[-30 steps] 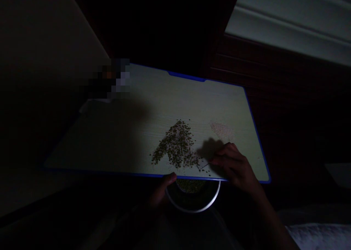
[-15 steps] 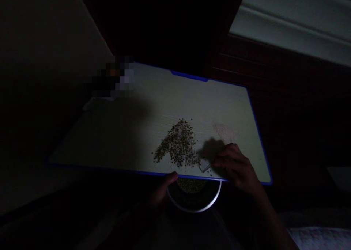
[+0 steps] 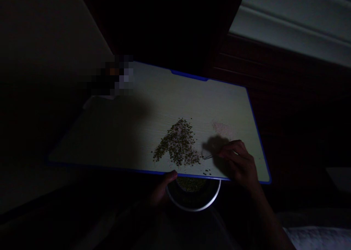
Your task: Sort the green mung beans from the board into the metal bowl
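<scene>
Farther from the near edge than it was half a second ago, the right hand [image 3: 238, 160] has carried the tip of its thin tool [image 3: 208, 156] up beside the lower right flank of the main pile [image 3: 178, 140]. Its grip is pinched closed, thumb against fingers around the tool, with only a slim, faintly shiny length poking out; I can't tell whether it is tweezers or a stick. Held by its end like that, it seems suited to nudging single seeds without the hand covering them.

What look like mung beans make up that pile, mixed with pale grains, on the blue-edged counter [image 3: 192, 93]. A paler, pinkish heap [image 3: 222, 128] lies well apart to the right, perhaps to keep it from mingling. A few stray beans [image 3: 207, 171] sit between the tool tip and the edge.

Just below that edge is a metal-rimmed bowl [image 3: 203, 207], partly hidden by the counter, with green beans [image 3: 192, 184] in the bottom. Placed there, it could catch whatever crosses the lip. The left hand [image 3: 161, 189] is beside it, thumb up at the edge, fingers lost in the dark; how far its grip is closed, and whether it steadies bowl or counter, I can't tell.
</scene>
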A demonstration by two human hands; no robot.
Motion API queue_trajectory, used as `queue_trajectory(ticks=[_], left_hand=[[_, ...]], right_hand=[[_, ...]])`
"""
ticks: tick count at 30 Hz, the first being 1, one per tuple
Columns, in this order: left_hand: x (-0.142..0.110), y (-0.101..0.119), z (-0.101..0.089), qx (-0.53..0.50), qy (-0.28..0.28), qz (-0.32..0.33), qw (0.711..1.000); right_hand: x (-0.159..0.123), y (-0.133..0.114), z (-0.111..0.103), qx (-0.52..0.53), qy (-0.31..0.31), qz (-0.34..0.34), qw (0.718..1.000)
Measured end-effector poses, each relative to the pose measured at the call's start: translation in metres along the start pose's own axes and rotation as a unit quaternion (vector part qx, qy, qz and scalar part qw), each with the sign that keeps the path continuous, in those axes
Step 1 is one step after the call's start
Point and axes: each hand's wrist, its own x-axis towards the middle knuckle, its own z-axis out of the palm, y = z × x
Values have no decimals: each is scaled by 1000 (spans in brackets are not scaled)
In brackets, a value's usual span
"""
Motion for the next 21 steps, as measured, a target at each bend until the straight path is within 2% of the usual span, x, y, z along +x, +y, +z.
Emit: queue_trajectory(ticks=[13,21], left_hand=[[-10,3,5,-2,-16,-25,1000],[-9,3,8,-21,-29,-43,998]], right_hand=[[-4,3,0,-6,11,18,1000],[-22,-7,-2,-3,-3,33,999]])
